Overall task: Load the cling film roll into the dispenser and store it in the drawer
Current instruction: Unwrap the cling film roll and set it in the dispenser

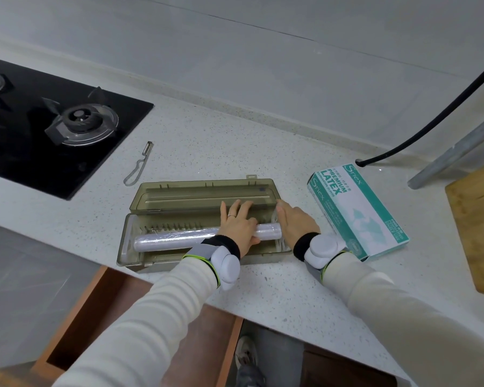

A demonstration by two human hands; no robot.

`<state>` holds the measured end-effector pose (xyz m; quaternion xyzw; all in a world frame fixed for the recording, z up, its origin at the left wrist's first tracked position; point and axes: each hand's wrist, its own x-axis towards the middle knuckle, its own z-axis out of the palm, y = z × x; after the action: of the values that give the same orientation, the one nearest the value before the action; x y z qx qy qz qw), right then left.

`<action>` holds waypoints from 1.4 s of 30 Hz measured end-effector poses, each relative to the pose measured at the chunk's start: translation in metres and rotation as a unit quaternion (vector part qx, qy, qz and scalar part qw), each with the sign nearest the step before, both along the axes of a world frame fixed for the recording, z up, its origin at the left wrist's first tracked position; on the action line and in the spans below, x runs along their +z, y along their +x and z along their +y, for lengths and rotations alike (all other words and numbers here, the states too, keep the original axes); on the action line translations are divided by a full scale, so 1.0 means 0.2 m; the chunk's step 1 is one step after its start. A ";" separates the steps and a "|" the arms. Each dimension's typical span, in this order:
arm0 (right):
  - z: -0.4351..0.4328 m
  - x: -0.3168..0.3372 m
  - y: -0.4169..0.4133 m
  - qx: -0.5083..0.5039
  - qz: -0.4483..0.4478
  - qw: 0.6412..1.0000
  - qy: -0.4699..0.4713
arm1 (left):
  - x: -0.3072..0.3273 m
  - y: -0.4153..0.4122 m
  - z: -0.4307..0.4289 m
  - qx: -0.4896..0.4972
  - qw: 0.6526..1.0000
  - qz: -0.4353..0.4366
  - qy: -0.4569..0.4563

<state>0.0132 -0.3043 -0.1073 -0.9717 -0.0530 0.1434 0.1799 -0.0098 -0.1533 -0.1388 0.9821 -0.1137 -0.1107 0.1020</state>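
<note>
From my remote station: the cling film roll [176, 238] lies lengthways in the base tray of the olive-tinted dispenser [125, 247], which sits with its lid folded back flat near the front edge of the speckled white bench [207, 146]. My left hand [239, 222] lies over the roll's right half, fingers straight and reaching toward the hinge, thumb against the roll's near side. My right hand [296, 222] rests at the dispenser's right end, just beside the roll's end, its fingers stretched out and close together; whether it touches the loose film there, I cannot tell. Below the bench edge a wooden drawer [76, 317] stands open. A box of latex gloves [358, 208] lies right of the dispenser, a metal peeler [139, 164] behind it, and a black gas hob [39, 121] to the left.
</note>
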 end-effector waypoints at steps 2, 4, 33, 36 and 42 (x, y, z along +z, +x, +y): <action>0.00 -0.01 0.00 0.003 -0.001 1.000 0.009 | 0.00 0.00 0.00 0.001 1.000 -0.002 0.001; -0.01 -0.02 0.02 0.002 0.002 1.000 0.010 | 0.00 0.00 0.00 0.003 1.000 -0.002 0.004; 0.02 -0.07 0.03 -0.045 0.021 0.999 0.010 | 0.03 -0.02 -0.02 0.019 1.000 0.001 0.004; 0.03 -0.08 0.01 -0.036 0.013 0.999 -0.005 | 0.02 -0.02 -0.02 0.016 1.000 -0.002 0.009; 0.04 -0.08 0.00 -0.045 0.015 0.999 -0.006 | 0.02 -0.02 -0.03 0.021 1.000 -0.006 0.010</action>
<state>0.0139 -0.2968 -0.1236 -0.9719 -0.0057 0.1498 0.1815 -0.0136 -0.1596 -0.1357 0.9859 -0.0922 -0.1034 0.0939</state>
